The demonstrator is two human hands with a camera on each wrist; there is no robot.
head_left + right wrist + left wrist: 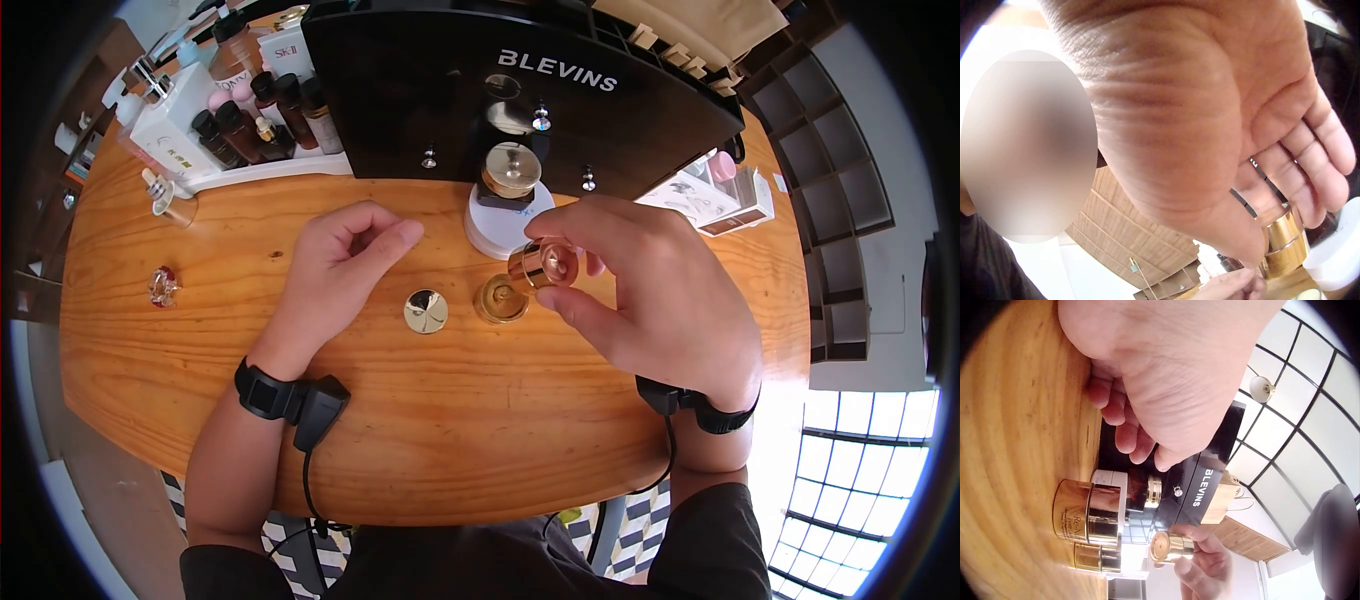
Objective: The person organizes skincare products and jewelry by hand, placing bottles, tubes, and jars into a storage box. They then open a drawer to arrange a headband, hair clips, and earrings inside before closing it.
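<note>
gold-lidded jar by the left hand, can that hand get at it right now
Likely yes: the left hand appears empty, the jar stands close by, and nothing shows between them; the right hand is on its far side.

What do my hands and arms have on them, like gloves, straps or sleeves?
The left hand and right hand are ungloved. Each wrist wears a black strap with a boxy black unit and a thin black cable. The dark sleeves stop near the elbows.
</note>
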